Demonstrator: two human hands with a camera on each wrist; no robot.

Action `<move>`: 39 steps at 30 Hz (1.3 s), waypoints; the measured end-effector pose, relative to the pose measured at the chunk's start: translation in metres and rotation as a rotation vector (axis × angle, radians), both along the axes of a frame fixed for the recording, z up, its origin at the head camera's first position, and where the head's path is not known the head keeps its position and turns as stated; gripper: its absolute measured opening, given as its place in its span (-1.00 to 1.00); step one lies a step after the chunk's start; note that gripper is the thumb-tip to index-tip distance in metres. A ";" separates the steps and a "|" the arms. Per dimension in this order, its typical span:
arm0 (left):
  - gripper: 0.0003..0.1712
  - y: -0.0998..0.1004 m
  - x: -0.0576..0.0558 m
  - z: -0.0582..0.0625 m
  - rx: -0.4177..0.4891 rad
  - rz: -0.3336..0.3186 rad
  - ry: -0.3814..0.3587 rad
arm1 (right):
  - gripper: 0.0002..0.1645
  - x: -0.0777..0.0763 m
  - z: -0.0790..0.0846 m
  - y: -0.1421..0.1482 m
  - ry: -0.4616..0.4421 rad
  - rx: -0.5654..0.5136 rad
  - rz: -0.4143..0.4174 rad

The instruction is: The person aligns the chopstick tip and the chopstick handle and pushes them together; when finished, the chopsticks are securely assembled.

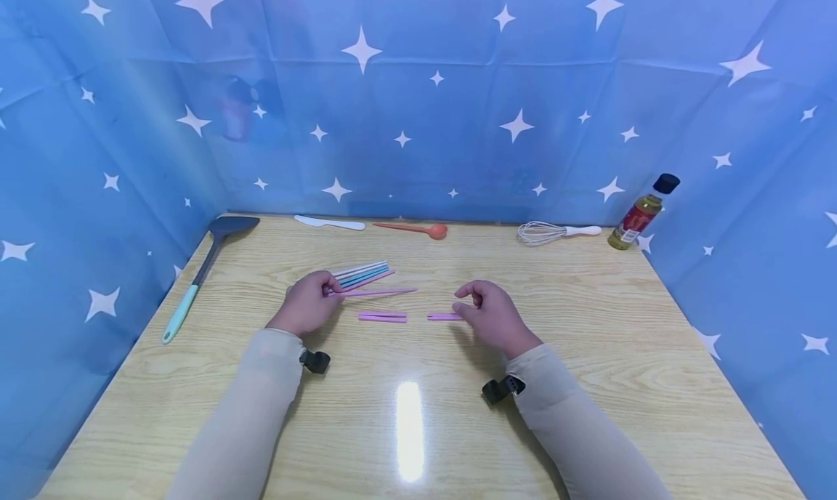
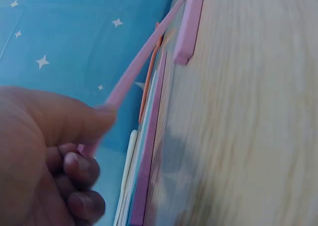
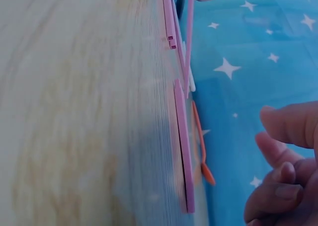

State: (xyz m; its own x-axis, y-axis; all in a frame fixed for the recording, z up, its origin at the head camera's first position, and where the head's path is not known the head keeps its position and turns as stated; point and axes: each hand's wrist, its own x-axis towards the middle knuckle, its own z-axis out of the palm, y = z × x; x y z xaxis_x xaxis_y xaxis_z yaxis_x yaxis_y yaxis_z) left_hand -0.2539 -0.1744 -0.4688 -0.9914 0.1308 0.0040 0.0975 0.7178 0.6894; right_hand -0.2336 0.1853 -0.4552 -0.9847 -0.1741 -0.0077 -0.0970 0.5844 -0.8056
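My left hand (image 1: pixel 306 301) pinches a slim pink chopstick (image 1: pixel 382 291) between thumb and fingers. In the left wrist view this chopstick (image 2: pixel 136 67) slants up and away from the fingertips. Behind that hand lies a row of white, blue and pink chopsticks (image 1: pixel 363 274), their near ends hidden by it. A short pink bar (image 1: pixel 382 317) with a lengthwise groove lies on the table between the hands. My right hand (image 1: pixel 493 317) is over the end of a second pink bar (image 1: pixel 443 316). Its fingers (image 3: pixel 283 171) are loosely bent and hold nothing, apart from that bar (image 3: pixel 184 146) in the right wrist view.
Along the back edge of the wooden table (image 1: pixel 366 427) lie a white knife (image 1: pixel 329 223), an orange spoon (image 1: pixel 418 230) and a whisk (image 1: pixel 556 232). A bottle (image 1: pixel 641 216) with a black cap stands back right. At the left is a turner (image 1: pixel 196 285). Blue star-patterned cloth (image 1: pixel 425 100) surrounds the table.
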 end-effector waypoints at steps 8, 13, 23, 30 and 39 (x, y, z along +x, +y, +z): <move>-0.86 -0.008 -0.002 -0.001 -0.164 0.030 -0.054 | -0.71 -0.001 -0.002 0.003 -0.005 -0.008 -0.023; -0.89 -0.009 0.000 0.002 -0.214 0.066 -0.069 | -0.72 -0.001 -0.003 0.004 -0.001 -0.014 -0.023; -0.91 0.000 0.002 0.003 -0.134 0.043 -0.032 | -0.77 -0.005 -0.004 0.010 -0.037 0.023 -0.031; -0.95 0.028 0.009 0.002 -0.090 -0.189 0.001 | -0.87 -0.007 -0.005 0.017 -0.125 0.134 0.018; -0.88 0.042 0.014 0.001 -0.141 -0.274 -0.013 | -0.92 -0.008 -0.010 0.021 -0.135 0.186 0.106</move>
State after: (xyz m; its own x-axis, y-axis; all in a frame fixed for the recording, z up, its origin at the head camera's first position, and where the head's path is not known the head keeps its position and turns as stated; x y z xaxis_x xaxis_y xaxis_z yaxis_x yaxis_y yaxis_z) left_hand -0.2403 -0.1326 -0.4681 -0.9189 0.3918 -0.0459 0.2925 0.7548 0.5872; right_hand -0.2415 0.2065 -0.4649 -0.9489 -0.2598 -0.1792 -0.0648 0.7161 -0.6950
